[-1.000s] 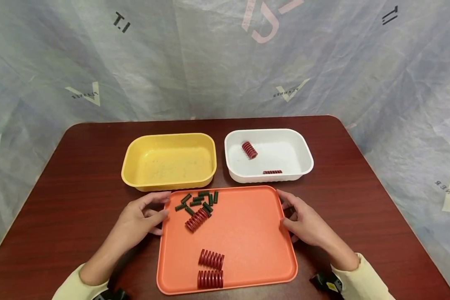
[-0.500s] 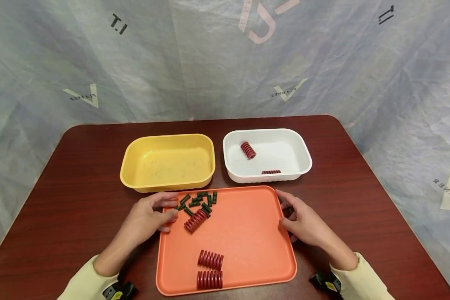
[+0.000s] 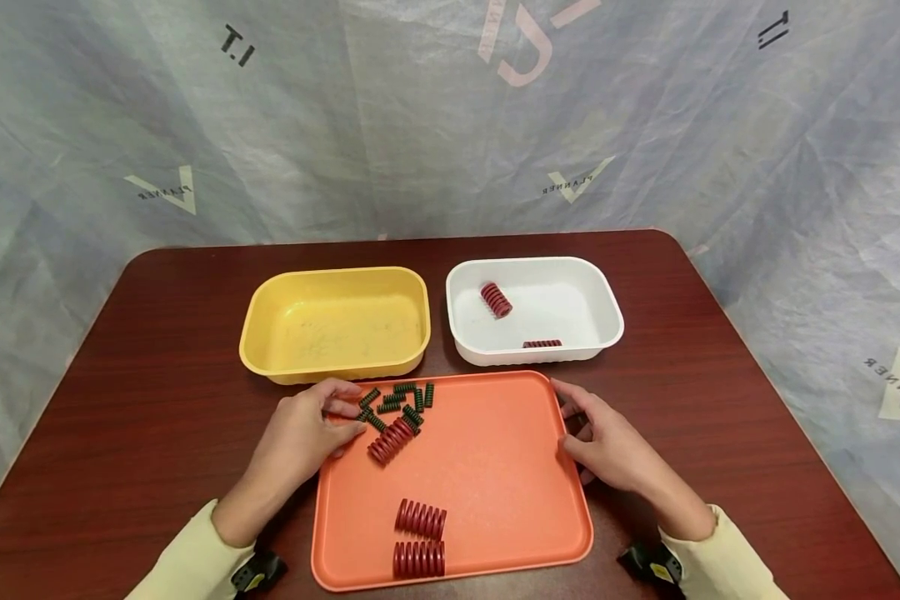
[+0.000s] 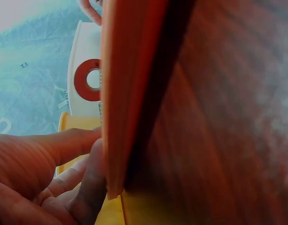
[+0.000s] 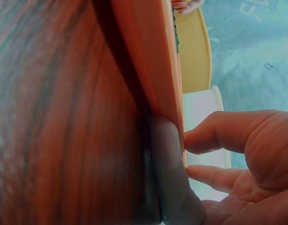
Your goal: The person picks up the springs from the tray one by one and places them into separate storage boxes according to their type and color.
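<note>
My left hand [image 3: 300,429] reaches over the left rim of an orange tray [image 3: 495,467]. Its thumb and fingers stand apart around a small green spring at the left of a cluster of green springs [image 3: 390,407]; contact with that spring is hard to make out. Beside the cluster lies a large red spring [image 3: 392,442]. Two more red springs, an upper one [image 3: 421,519] and a lower one [image 3: 419,559], rest near the tray's front edge. My right hand [image 3: 607,442] grips the tray's right rim, with a finger [image 5: 170,164] underneath it.
Behind the tray stand a yellow bin [image 3: 330,367] at left and a white bin [image 3: 532,357] at right. The white bin holds one red spring [image 3: 497,300] and a partly hidden one [image 3: 542,343]. A grey sheet [image 3: 375,125] hangs behind the dark wooden table [image 3: 690,350].
My left hand has moved from the tray's left edge rightward over the rim to the green springs. My right hand has stayed at the right rim, and the springs lie about where they were.
</note>
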{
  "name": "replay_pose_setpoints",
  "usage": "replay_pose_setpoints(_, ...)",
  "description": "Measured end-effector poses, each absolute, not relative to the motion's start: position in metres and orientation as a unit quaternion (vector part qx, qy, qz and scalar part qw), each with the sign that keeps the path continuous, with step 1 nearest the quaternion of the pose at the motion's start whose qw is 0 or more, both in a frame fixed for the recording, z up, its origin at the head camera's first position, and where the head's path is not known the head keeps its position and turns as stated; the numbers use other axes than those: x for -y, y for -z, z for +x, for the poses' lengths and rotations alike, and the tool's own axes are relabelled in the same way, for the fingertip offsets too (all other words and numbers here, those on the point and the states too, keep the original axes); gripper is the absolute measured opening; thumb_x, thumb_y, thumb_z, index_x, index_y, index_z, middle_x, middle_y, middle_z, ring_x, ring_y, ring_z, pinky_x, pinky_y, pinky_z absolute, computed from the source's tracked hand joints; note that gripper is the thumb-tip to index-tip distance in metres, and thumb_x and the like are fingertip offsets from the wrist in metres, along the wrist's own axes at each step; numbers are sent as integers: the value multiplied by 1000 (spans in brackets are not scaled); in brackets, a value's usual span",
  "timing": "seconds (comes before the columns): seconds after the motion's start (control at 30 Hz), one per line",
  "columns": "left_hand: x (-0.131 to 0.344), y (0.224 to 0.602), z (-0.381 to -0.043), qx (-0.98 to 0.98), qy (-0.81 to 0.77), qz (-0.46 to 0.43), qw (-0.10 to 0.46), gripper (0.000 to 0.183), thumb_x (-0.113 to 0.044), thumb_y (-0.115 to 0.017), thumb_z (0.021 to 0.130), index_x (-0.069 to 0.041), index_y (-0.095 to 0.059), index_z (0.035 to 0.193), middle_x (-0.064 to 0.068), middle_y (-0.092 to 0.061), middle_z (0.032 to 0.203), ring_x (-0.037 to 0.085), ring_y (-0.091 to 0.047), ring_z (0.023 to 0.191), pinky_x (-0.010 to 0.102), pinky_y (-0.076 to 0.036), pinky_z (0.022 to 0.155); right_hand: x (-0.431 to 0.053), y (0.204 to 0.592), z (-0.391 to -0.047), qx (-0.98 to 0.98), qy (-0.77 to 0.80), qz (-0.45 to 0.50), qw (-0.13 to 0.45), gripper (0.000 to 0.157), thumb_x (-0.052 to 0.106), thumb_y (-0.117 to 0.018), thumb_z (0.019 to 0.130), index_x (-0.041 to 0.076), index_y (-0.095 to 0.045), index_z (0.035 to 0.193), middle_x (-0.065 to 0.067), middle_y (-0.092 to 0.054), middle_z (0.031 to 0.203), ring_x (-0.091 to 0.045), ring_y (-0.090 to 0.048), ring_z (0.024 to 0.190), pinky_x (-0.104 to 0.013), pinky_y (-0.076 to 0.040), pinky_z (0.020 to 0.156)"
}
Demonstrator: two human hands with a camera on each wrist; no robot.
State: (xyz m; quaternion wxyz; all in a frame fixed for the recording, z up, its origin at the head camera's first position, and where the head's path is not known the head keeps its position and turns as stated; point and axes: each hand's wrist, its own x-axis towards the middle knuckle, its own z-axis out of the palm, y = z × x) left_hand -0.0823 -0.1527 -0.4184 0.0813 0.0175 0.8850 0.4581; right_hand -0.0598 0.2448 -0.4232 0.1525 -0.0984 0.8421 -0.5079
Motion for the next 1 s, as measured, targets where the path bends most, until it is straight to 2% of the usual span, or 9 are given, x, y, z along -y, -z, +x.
replay_pose_setpoints(0.13,153,418,-82,-903,-425,33,59,36,-5,-84,85,-8,-71,120,2,-77,93,10,-71,78,24,-58,59,-245,424,-59,-842,508,-99,152,76,-12,-62,91,1,-31,159,-26,-52,118,-23,-65,64,-39,-57,41)
replay_pose_setpoints(0.23,154,417,-83,-899,-433,28,68,36,-5,-82,86,-8,-71,120,1,-76,93,10,-71,75,25,-58,60,-245,424,-59,-841,509,-98,153,76,-12,-62,91,1,-31,159,-26,-52,119,-23,-65,65,-39,-57,41)
replay_pose_setpoints(0.43,158,416,-84,-849,-515,-5,121,39,-6,-81,88,-6,-69,125,6,-77,98,18,-73,78,30,-63,64,-245,424,-59,-840,511,-97,154,76,-12,-62,91,2,-31,159,-26,-52,119,-23,-65,65,-40,-57,41)
replay_pose_setpoints(0.6,161,416,-85,-784,-597,-14,168,41,-3,-78,90,2,-65,129,13,-75,102,26,-74,83,36,-65,68,-245,424,-60,-838,514,-98,156,76,-12,-62,91,1,-30,159,-26,-52,119,-23,-66,65,-40,-57,41)
replay_pose_setpoints(0.83,170,415,-85,-707,-667,37,233,47,-3,-70,98,12,-55,139,23,-71,111,30,-74,94,44,-65,77,-246,424,-60,-838,513,-98,156,76,-12,-62,91,2,-30,159,-26,-52,119,-23,-66,66,-41,-57,41)
replay_pose_setpoints(1.0,171,410,-86,-676,-686,58,262,47,-6,-69,99,14,-54,139,25,-71,116,29,-74,99,42,-64,80,-246,424,-60,-838,513,-96,156,76,-12,-62,91,2,-30,159,-26,-52,119,-24,-66,66,-40,-57,41)
